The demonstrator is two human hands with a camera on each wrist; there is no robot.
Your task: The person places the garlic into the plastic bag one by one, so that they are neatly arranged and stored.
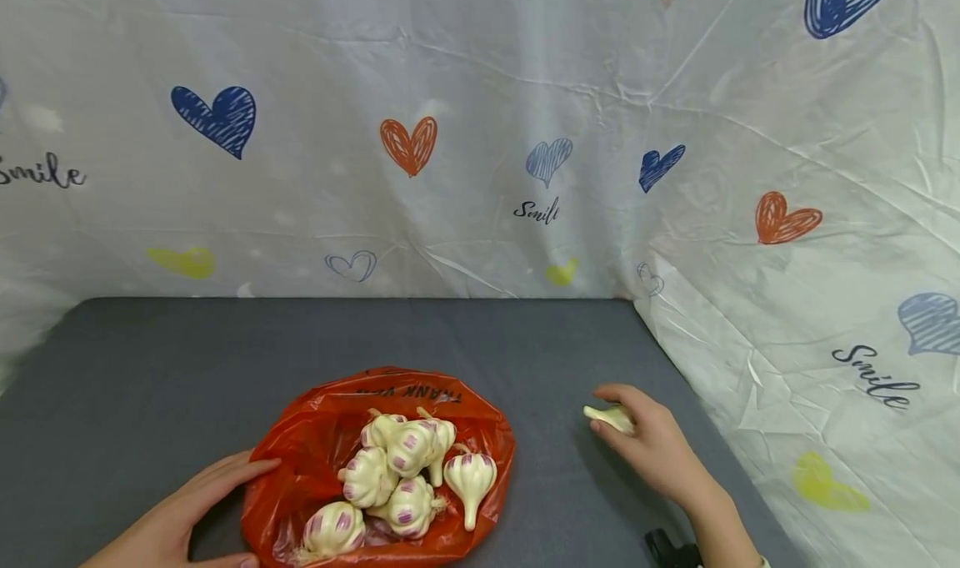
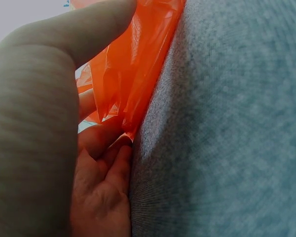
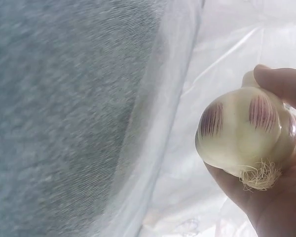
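A red plastic bag, its mouth spread wide, sits on the dark grey table with several white, purple-streaked garlic bulbs inside. At the bag's left side my left hand rests with fingers extended against the plastic; the left wrist view shows the thumb and fingers beside the bag's folds. Right of the bag, my right hand holds one garlic bulb between thumb and fingers, above the table. Its root tuft faces the right wrist camera.
The grey table meets a white curtain printed with hearts and "Smile" at its back and right edges. A small black device is at my right wrist.
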